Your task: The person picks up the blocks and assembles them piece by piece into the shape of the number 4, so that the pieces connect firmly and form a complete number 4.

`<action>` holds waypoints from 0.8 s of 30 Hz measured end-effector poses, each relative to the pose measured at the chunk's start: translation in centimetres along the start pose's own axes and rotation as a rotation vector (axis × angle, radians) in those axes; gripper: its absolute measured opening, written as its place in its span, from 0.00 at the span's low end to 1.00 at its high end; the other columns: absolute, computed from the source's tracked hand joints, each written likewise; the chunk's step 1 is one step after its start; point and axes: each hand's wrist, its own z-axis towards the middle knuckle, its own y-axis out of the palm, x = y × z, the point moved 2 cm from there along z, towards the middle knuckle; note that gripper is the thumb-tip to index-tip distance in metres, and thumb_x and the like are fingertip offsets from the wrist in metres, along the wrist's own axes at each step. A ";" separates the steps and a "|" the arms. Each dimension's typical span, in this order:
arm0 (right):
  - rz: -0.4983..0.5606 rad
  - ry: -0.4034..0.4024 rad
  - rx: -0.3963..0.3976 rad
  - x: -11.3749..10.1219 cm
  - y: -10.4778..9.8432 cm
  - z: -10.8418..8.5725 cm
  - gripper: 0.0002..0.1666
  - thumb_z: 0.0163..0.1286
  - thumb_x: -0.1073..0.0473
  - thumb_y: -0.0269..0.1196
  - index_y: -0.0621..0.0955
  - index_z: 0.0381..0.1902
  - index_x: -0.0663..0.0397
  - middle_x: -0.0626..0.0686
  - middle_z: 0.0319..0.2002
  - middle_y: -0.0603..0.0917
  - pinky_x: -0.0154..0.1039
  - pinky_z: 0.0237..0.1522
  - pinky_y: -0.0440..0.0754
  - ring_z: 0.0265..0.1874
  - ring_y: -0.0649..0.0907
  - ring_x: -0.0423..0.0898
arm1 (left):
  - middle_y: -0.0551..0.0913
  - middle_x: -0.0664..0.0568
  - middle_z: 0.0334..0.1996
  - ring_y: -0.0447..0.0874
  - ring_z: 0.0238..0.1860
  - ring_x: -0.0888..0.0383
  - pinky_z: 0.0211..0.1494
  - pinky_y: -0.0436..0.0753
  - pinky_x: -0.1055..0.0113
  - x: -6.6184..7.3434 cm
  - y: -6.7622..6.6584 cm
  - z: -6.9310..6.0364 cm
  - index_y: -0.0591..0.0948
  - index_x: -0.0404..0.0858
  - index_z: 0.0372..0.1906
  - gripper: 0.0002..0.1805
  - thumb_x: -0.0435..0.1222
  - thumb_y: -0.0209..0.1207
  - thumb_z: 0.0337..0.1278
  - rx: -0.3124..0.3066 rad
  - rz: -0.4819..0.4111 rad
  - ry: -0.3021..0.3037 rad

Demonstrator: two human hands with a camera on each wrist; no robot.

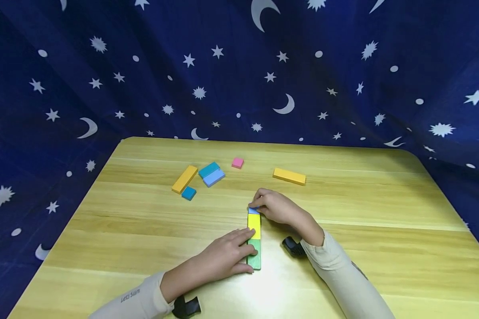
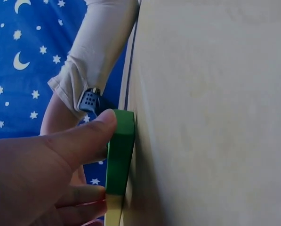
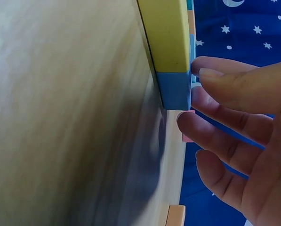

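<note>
A starry dark-blue cloth (image 1: 223,26) hangs behind a wood-grain table (image 1: 383,199).

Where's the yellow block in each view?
Head: yellow block below centre, slightly right.
Left wrist: partly visible at the bottom edge, left of centre.
Right wrist: at the top edge, slightly right of centre.
Shared landmark: blue star-and-moon cloth.

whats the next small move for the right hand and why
Probably lift the right hand away from the blue block at the row's far end: that block meets the yellow block with no visible gap, and the left hand rests on the green block.
</note>
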 end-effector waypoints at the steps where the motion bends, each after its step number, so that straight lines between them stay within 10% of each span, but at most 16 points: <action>1: -0.003 -0.001 -0.002 0.0 0.0 0.0 0.12 0.61 0.69 0.59 0.84 0.42 0.58 0.52 0.37 0.80 0.38 0.42 0.80 0.39 0.81 0.46 | 0.72 0.43 0.59 0.68 0.63 0.51 0.65 0.68 0.60 0.0 -0.1 0.1 0.80 0.47 0.43 0.20 0.56 0.57 0.51 0.004 0.002 0.001; 24: 0.012 -0.026 0.015 0.1 0.2 -0.1 0.13 0.63 0.70 0.55 0.84 0.41 0.58 0.51 0.36 0.80 0.37 0.42 0.80 0.38 0.81 0.46 | 0.71 0.52 0.49 0.67 0.55 0.57 0.68 0.62 0.57 -0.8 -0.9 1.7 0.79 0.48 0.45 0.24 0.58 0.57 0.46 -0.036 0.029 -0.004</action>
